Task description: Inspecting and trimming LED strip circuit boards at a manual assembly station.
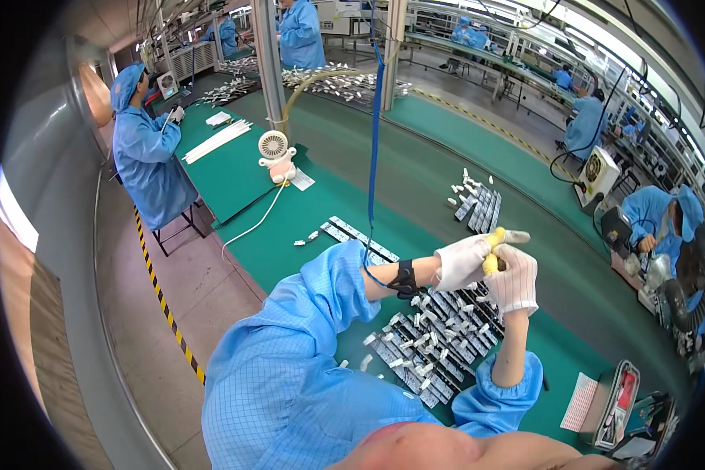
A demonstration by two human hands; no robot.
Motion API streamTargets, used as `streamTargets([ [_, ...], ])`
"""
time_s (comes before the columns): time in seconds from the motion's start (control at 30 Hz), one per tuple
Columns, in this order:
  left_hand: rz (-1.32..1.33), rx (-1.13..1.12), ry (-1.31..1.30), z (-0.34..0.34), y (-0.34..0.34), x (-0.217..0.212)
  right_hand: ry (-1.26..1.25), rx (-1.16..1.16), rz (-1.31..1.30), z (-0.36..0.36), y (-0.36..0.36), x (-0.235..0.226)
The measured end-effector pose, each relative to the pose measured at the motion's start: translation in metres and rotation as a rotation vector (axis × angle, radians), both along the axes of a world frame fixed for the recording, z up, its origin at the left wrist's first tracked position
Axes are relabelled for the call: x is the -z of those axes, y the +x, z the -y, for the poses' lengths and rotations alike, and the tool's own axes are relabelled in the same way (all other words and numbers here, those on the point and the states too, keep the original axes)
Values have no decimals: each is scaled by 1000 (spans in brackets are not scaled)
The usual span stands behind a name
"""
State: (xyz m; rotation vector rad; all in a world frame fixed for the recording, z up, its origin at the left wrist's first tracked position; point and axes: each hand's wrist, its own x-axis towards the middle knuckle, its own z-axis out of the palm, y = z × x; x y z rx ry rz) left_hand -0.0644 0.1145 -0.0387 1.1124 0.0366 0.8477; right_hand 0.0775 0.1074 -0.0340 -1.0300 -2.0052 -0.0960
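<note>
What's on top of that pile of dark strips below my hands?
Many small white pieces lie scattered across the pile of dark strips. Whatever lies directly behind your gloved right hand is covered, as are the strip surfaces beneath the white pieces.

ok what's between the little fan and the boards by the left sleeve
In the head view, a white card lies beside the fan; from there to the boards, the green mat is bare.

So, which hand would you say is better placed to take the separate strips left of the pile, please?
Probably the left hand: it is nearer those strips, while the right hand would likely reach across it.
</note>
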Motion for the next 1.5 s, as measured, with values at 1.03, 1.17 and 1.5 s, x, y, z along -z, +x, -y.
streamTargets([
  [1.03, -86, -379, 416, -16, 4, 14, -230, -63, -13, 2, 16, -9],
  [1.17, -234, -356, 463, -11, -2, 6, -296, -61, -121, 0, 16, -1],
  [1.5, -166, -517, 542, -18, 5, 29, -20, 118, 11, 9, -2, -3],
])
